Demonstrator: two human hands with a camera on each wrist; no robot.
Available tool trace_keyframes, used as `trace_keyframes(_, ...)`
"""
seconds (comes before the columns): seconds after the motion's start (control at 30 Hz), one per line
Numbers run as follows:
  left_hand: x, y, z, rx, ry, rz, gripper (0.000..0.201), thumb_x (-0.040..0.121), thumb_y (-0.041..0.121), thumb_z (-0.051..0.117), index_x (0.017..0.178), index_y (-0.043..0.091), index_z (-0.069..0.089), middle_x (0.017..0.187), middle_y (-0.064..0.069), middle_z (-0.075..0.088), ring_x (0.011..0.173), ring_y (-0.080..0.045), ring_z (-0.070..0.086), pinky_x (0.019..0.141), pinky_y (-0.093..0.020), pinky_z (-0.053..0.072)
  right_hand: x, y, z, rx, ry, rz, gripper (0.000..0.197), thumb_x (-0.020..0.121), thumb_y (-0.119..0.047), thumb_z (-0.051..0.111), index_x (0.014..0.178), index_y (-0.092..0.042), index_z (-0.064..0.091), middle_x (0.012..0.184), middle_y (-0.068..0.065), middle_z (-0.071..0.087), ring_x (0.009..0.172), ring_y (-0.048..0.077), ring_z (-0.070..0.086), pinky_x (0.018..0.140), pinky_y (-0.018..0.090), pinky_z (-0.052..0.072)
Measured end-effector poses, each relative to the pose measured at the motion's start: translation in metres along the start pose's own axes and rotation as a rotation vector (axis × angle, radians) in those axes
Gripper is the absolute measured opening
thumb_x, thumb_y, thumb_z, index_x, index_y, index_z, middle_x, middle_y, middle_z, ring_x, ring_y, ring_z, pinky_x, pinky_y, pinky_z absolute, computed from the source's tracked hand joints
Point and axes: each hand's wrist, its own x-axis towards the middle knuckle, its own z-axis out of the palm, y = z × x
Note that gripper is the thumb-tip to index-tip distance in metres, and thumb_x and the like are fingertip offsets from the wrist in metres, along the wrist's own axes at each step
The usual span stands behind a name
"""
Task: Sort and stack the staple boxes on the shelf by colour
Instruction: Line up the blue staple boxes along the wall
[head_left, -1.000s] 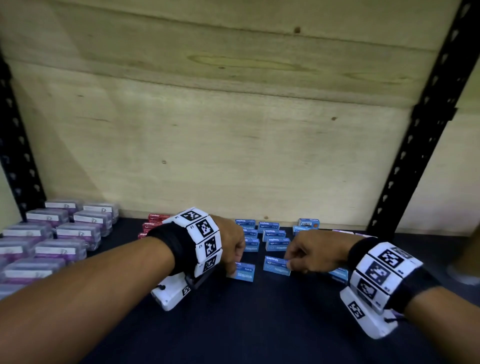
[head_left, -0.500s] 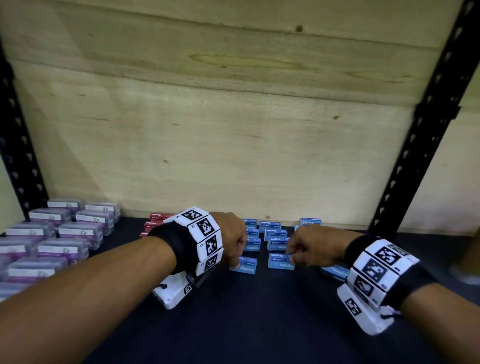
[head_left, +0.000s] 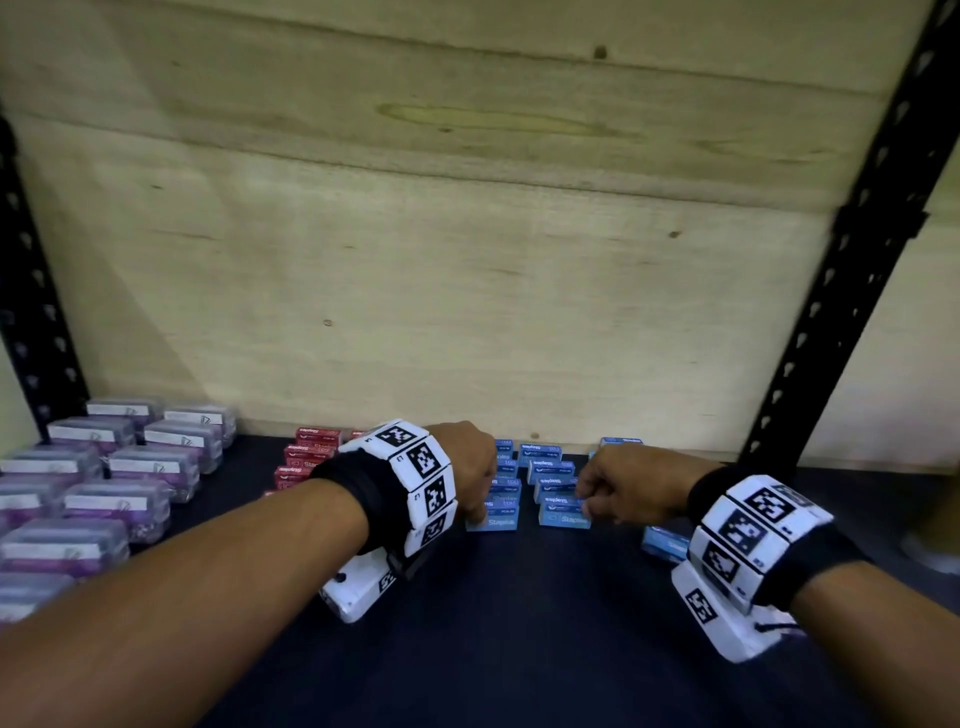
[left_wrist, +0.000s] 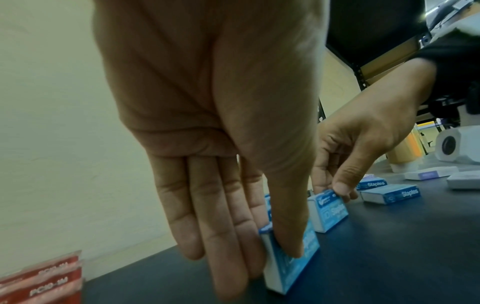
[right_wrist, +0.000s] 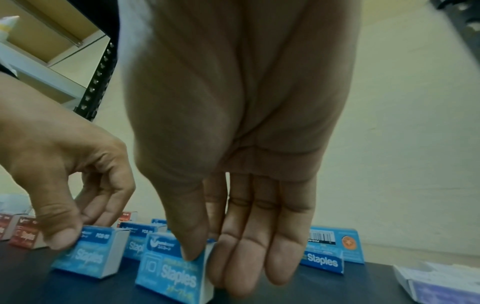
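Two blue staple boxes pinched on the dark shelf (head_left: 519, 623): left hand (head_left: 462, 467) on one (head_left: 493, 522), right hand (head_left: 628, 483) on another (head_left: 563, 517).

Pale plywood back panel (head_left: 415, 260), black perforated uprights (head_left: 857, 249), cardboard carton (right_wrist: 49, 30) on neighbouring rack.

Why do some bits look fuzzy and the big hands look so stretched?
Head view: dim light, and the black shelf post on the right is smeared by motion blur. Left wrist view: the wide lens stretches the left hand, and the red staple boxes in the corner are soft. Right wrist view: the right hand looms large; the "Staples" lettering is slightly blurred.
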Motion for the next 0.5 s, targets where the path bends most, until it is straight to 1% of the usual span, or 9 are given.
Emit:
trace_keyframes(0.07, 0.000, 0.000, 0.000, -0.001, 0.000, 0.000, 0.033, 0.083, 0.030, 0.076, 0.104, 0.006, 0.070, 0.080, -0.002, 0.063, 0.066, -0.017, 0.055, 0.067, -0.030, 0.048, 0.000, 0.000, 0.000, 0.009, -0.008, -0.009, 0.017, 0.095, -0.032, 0.062, 0.078, -0.035, 0.059, 0.074, -0.021, 0.059, 0.070, -0.003, 0.056, 0.079, 0.024, 0.048)
trace_keyframes(0.13, -0.001, -0.001, -0.001, -0.014, 0.004, 0.001, 0.035, 0.081, 0.032, 0.078, 0.103, 0.007, 0.070, 0.082, -0.002, 0.066, 0.064, -0.017, 0.057, 0.070, -0.032, 0.052, -0.001, 0.001, -0.001, 0.031, -0.013, -0.010, 0.003, 0.094, -0.033, 0.063, 0.092, -0.034, 0.062, 0.080, -0.020, 0.062, 0.071, -0.002, 0.057, 0.082, 0.025, 0.050)
trace_keyframes(0.17, -0.002, -0.002, -0.003, -0.021, 0.009, 0.001, 0.036, 0.079, 0.033, 0.079, 0.103, 0.008, 0.069, 0.081, -0.002, 0.067, 0.060, -0.015, 0.057, 0.071, -0.032, 0.053, -0.002, 0.003, -0.003, 0.039, -0.009, -0.011, 0.005, 0.094, -0.033, 0.063, 0.098, -0.033, 0.064, 0.083, -0.019, 0.063, 0.071, -0.001, 0.057, 0.083, 0.025, 0.051)
trace_keyframes(0.23, -0.003, -0.003, -0.007, -0.022, 0.018, -0.001, 0.040, 0.077, 0.036, 0.080, 0.102, 0.008, 0.069, 0.078, -0.002, 0.067, 0.054, -0.014, 0.055, 0.068, -0.031, 0.052, -0.007, 0.007, -0.009, 0.046, 0.005, 0.006, 0.016, 0.093, -0.033, 0.064, 0.108, -0.029, 0.066, 0.084, -0.016, 0.064, 0.072, 0.000, 0.058, 0.084, 0.026, 0.051)
trace_keyframes(0.3, -0.003, -0.001, -0.014, -0.021, 0.036, -0.001, 0.041, 0.076, 0.040, 0.080, 0.101, 0.009, 0.069, 0.077, -0.002, 0.070, 0.054, -0.014, 0.056, 0.069, -0.030, 0.052, -0.013, 0.016, -0.017, 0.037, 0.026, 0.035, 0.017, 0.092, -0.032, 0.064, 0.109, -0.030, 0.067, 0.090, -0.010, 0.070, 0.072, 0.002, 0.061, 0.084, 0.027, 0.051)
trace_keyframes(0.33, -0.004, 0.002, -0.018, -0.017, 0.050, 0.004, 0.040, 0.076, 0.042, 0.079, 0.100, 0.011, 0.069, 0.074, 0.001, 0.070, 0.054, -0.012, 0.057, 0.069, -0.030, 0.052, -0.016, 0.022, -0.020, 0.039, 0.036, 0.052, 0.016, 0.092, -0.032, 0.064, 0.107, -0.030, 0.067, 0.093, -0.008, 0.071, 0.073, 0.003, 0.061, 0.084, 0.027, 0.051)
trace_keyframes(0.4, -0.003, 0.010, -0.025, -0.012, 0.080, 0.031, 0.037, 0.078, 0.043, 0.077, 0.099, 0.015, 0.067, 0.066, 0.007, 0.063, 0.055, -0.009, 0.055, 0.068, -0.028, 0.049, -0.022, 0.036, -0.027, 0.027, 0.047, 0.090, 0.012, 0.091, -0.031, 0.066, 0.102, -0.032, 0.067, 0.097, -0.007, 0.072, 0.078, 0.007, 0.063, 0.084, 0.027, 0.051)
trace_keyframes(0.43, -0.002, 0.015, -0.027, -0.017, 0.094, 0.054, 0.034, 0.079, 0.043, 0.076, 0.098, 0.016, 0.067, 0.067, 0.008, 0.062, 0.056, -0.008, 0.054, 0.066, -0.027, 0.048, -0.025, 0.043, -0.030, 0.016, 0.054, 0.111, 0.010, 0.091, -0.030, 0.066, 0.100, -0.033, 0.066, 0.097, -0.008, 0.071, 0.081, 0.009, 0.063, 0.083, 0.026, 0.051)
trace_keyframes(0.5, 0.001, 0.026, -0.030, -0.024, 0.111, 0.111, 0.030, 0.080, 0.043, 0.075, 0.097, 0.020, 0.067, 0.074, 0.010, 0.063, 0.059, -0.005, 0.054, 0.060, -0.023, 0.044, -0.031, 0.057, -0.034, 0.005, 0.070, 0.152, 0.012, 0.091, -0.028, 0.067, 0.103, -0.031, 0.067, 0.096, -0.009, 0.070, 0.076, 0.006, 0.061, 0.072, 0.019, 0.047)
